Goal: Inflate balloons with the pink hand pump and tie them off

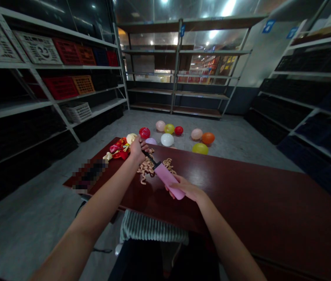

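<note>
A balloon pump with a pink barrel point(168, 179) and a black rod slants over the dark red table point(235, 191). My right hand point(184, 188) is closed round the barrel's lower part. At the upper end, my left hand point(138, 150) is wrapped round the black handle, which the fingers mostly cover. The rod shows pulled out between handle and barrel. Under and beside the pump lie tan curly strips point(146, 168). Left of my left hand is a pile of limp red and yellow balloons point(120, 148), with a cream balloon point(131, 138) right behind the hand.
Several inflated balloons lie on the floor beyond the table, among them a white balloon point(167, 139) and an orange balloon point(208, 138). A blurred-out dark object point(90, 175) rests at the table's left end. Metal shelves point(177, 93) with crates point(62, 88) at left surround the space.
</note>
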